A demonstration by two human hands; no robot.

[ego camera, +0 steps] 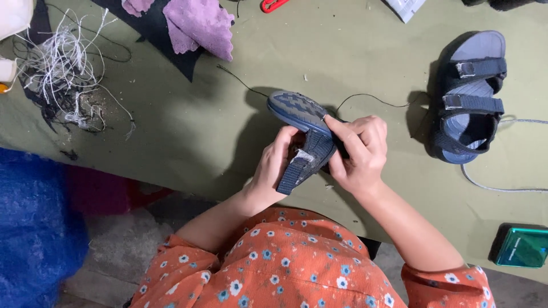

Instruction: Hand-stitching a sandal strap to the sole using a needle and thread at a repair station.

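Blue sandal [301,122] is gripped between left hand [274,165] and right hand [359,151], sole up.

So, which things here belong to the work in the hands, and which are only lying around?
In hand:
- left hand
- right hand
- dark blue sandal, sole up
- its loose strap

Lying about:
- second sandal
- purple cloth
- thread scraps
- green phone
- red tool
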